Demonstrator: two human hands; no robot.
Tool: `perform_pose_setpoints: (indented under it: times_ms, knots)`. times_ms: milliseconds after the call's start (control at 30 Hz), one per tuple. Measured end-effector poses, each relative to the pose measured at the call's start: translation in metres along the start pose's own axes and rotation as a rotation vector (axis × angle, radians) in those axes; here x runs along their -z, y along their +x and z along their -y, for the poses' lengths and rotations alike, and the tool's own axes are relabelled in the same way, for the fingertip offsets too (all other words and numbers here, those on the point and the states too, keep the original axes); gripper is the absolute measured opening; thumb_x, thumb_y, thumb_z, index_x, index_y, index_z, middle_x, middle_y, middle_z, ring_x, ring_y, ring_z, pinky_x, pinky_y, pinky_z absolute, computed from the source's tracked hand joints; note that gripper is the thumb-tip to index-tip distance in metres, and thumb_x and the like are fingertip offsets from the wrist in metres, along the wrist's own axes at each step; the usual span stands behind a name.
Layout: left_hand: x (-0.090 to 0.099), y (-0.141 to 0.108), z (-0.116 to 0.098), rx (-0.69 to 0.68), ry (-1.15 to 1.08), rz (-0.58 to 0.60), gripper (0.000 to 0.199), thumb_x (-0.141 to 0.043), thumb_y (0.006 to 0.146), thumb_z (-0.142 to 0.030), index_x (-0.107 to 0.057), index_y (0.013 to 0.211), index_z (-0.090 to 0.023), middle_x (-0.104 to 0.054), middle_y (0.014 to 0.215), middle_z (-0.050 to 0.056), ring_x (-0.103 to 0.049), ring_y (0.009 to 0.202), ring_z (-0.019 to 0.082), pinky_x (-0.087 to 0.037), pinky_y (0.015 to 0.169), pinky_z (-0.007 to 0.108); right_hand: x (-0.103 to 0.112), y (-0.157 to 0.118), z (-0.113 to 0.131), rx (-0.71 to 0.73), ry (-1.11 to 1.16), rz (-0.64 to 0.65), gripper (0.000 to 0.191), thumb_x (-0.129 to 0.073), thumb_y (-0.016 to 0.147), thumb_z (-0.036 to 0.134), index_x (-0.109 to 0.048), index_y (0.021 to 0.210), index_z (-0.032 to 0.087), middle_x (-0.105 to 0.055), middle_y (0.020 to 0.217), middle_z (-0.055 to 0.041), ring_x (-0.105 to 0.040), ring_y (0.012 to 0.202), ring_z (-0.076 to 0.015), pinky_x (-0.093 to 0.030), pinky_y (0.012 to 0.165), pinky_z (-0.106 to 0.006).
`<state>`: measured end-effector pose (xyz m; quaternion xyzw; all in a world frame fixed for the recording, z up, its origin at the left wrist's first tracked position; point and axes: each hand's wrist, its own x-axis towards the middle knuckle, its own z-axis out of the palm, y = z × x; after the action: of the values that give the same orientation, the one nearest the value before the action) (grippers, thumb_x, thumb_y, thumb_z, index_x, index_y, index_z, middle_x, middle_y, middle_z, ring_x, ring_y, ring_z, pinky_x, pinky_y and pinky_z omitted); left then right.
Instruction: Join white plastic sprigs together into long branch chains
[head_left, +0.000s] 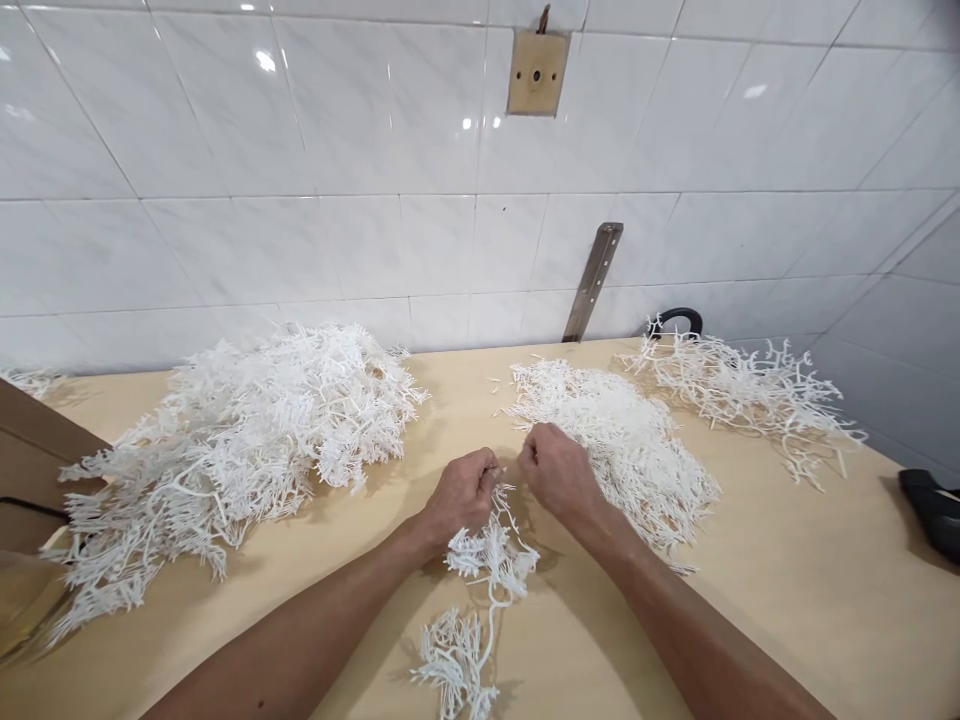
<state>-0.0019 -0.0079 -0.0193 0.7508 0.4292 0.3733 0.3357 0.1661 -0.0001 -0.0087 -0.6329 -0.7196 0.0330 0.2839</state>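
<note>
My left hand (466, 492) is closed around a white branched plastic strand (491, 550), with clusters of thin prongs hanging from it toward the table's front. One end of the strand lies below as a separate-looking tuft (454, 655), joined by a curved stem. Just to the right, my right hand (559, 468) is closed with its fingertips turned toward the left hand; whatever it pinches is hidden. It rests beside a heap of small loose white pieces (637, 440). A larger pile of white branched strands (277, 420) spreads out on the left.
Bare white stems (742, 390) lie tangled at the back right, by a black curved handle (679, 318). A metal strip (594, 280) leans on the tiled wall. A black object (932, 510) sits at the right edge, a brown box (37, 460) at the left.
</note>
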Motion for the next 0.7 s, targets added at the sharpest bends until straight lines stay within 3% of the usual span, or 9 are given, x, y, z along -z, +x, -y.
perform_pose_setpoints:
  times_ms: [200, 333, 400, 467, 533, 600, 700]
  knots:
    - [-0.004, 0.0, 0.0, 0.117, -0.277, -0.088, 0.025, -0.053, 0.088, -0.039, -0.055, 0.075, -0.018, -0.045, 0.064, -0.004, -0.038, 0.059, 0.01, -0.031, 0.057, 0.023, 0.027, 0.019, -0.049, -0.124, 0.019, -0.392, 0.007, -0.053, 0.082, 0.024, -0.056, 0.078, 0.02, -0.062, 0.074, -0.0048, -0.056, 0.066, -0.0192, -0.042, 0.068, -0.033]
    - [-0.004, 0.003, 0.005, 0.157, -0.346, -0.163, 0.023, -0.058, 0.085, -0.039, -0.057, 0.077, -0.017, -0.049, 0.065, -0.003, -0.041, 0.059, 0.01, -0.033, 0.056, 0.022, 0.04, 0.02, -0.053, -0.178, 0.062, -0.492, 0.02, -0.054, 0.08, 0.024, -0.062, 0.096, 0.015, -0.065, 0.092, -0.0118, -0.061, 0.068, -0.0199, -0.046, 0.069, -0.036]
    - [-0.004, 0.003, 0.006, 0.153, -0.357, -0.17, 0.024, -0.06, 0.084, -0.04, -0.059, 0.078, -0.017, -0.052, 0.067, -0.003, -0.044, 0.06, 0.01, -0.035, 0.057, 0.022, 0.042, 0.017, -0.041, -0.206, 0.212, -0.36, 0.022, -0.056, 0.083, 0.032, -0.064, 0.095, 0.016, -0.067, 0.085, -0.0092, -0.062, 0.064, -0.0191, -0.049, 0.063, -0.034]
    - [-0.004, 0.003, 0.004, 0.138, -0.347, -0.174, 0.025, -0.061, 0.084, -0.041, -0.06, 0.08, -0.017, -0.054, 0.067, -0.002, -0.045, 0.061, 0.01, -0.036, 0.058, 0.022, 0.04, 0.012, -0.024, -0.23, 0.411, -0.064, 0.028, -0.054, 0.087, 0.043, -0.066, 0.09, 0.017, -0.065, 0.071, -0.0039, -0.06, 0.053, -0.0171, -0.048, 0.051, -0.029]
    - [-0.003, 0.002, 0.001, 0.127, -0.309, -0.189, 0.024, -0.06, 0.085, -0.041, -0.06, 0.081, -0.017, -0.054, 0.066, -0.002, -0.046, 0.06, 0.011, -0.037, 0.058, 0.022, 0.035, 0.006, -0.008, -0.182, 0.529, 0.19, 0.033, -0.054, 0.089, 0.048, -0.067, 0.088, 0.018, -0.066, 0.07, -0.0024, -0.06, 0.049, -0.0151, -0.046, 0.045, -0.026]
    - [-0.002, 0.002, -0.003, 0.122, -0.256, -0.209, 0.023, -0.059, 0.086, -0.04, -0.061, 0.081, -0.017, -0.054, 0.066, -0.002, -0.046, 0.059, 0.011, -0.037, 0.058, 0.022, 0.029, 0.0, 0.003, -0.109, 0.586, 0.317, 0.035, -0.055, 0.088, 0.051, -0.068, 0.087, 0.018, -0.067, 0.071, -0.0014, -0.058, 0.046, -0.0127, -0.045, 0.044, -0.024]
    - [-0.001, 0.001, -0.005, 0.103, -0.206, -0.22, 0.021, -0.057, 0.087, -0.037, -0.061, 0.081, -0.017, -0.056, 0.067, -0.002, -0.047, 0.06, 0.011, -0.037, 0.058, 0.023, 0.019, -0.004, 0.006, -0.08, 0.619, 0.366, 0.033, -0.057, 0.087, 0.05, -0.069, 0.087, 0.019, -0.068, 0.072, -0.0007, -0.057, 0.044, -0.0109, -0.045, 0.045, -0.024]
